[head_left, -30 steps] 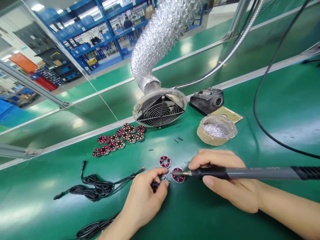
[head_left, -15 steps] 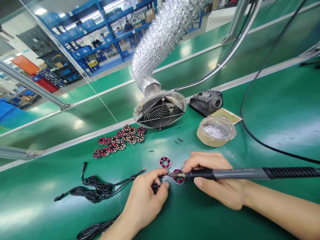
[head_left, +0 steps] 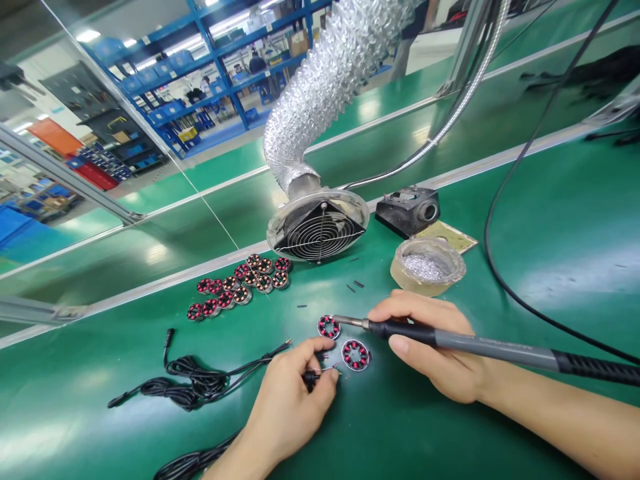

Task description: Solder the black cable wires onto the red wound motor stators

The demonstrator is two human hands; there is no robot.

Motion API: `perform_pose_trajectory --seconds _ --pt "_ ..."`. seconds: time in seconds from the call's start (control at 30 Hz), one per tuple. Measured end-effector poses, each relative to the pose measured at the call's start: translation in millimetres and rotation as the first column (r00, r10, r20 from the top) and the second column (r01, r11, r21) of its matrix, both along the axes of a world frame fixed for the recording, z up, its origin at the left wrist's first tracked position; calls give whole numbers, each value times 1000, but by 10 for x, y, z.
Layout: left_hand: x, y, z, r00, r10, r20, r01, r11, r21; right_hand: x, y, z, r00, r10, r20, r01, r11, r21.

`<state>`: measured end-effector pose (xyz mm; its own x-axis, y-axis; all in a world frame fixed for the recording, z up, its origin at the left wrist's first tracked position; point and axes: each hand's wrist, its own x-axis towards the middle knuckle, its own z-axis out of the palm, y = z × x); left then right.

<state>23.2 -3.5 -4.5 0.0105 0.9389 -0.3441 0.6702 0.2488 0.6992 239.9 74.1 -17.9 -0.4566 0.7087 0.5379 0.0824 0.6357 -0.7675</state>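
My right hand (head_left: 430,340) is closed around a grey and black soldering iron (head_left: 480,344). Its metal tip points left, over the edge of a round motor stator (head_left: 329,327) with red windings; whether it touches cannot be told. A second red-wound stator (head_left: 356,355) lies just below, between my hands. My left hand (head_left: 300,393) pinches a black cable (head_left: 311,379) whose thin bare wire ends stick out toward that second stator. Part of the cable is hidden behind my fingers.
Several stators (head_left: 243,294) stand grouped at the back left. Coiled black cables (head_left: 193,377) lie left. A fan with a foil duct (head_left: 323,230) stands behind; a bowl of metal shavings (head_left: 427,267) and a black iron stand (head_left: 407,210) are right. The iron's cord (head_left: 493,253) loops at right.
The soldering iron has moved up and away from the wire ends at my left fingers, its tip now by the upper stator. My left hand has hardly moved.
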Motion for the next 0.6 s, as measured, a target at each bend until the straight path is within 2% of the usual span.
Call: perform_pose_trajectory --seconds 0.17,0.37,0.5,0.6 --pt "-11 46 40 999 35 35 -36 999 10 -112 -21 -53 997 -53 53 54 998 -14" --pt "-47 52 42 991 42 128 -41 999 -10 -228 -48 -151 984 83 159 -103 987 122" --pt "-70 40 44 981 36 192 -33 999 -18 -209 -60 -205 969 144 201 -173 976 131" --pt "-72 35 44 967 48 251 -44 999 -24 -169 -54 -175 961 161 224 -196 970 145"
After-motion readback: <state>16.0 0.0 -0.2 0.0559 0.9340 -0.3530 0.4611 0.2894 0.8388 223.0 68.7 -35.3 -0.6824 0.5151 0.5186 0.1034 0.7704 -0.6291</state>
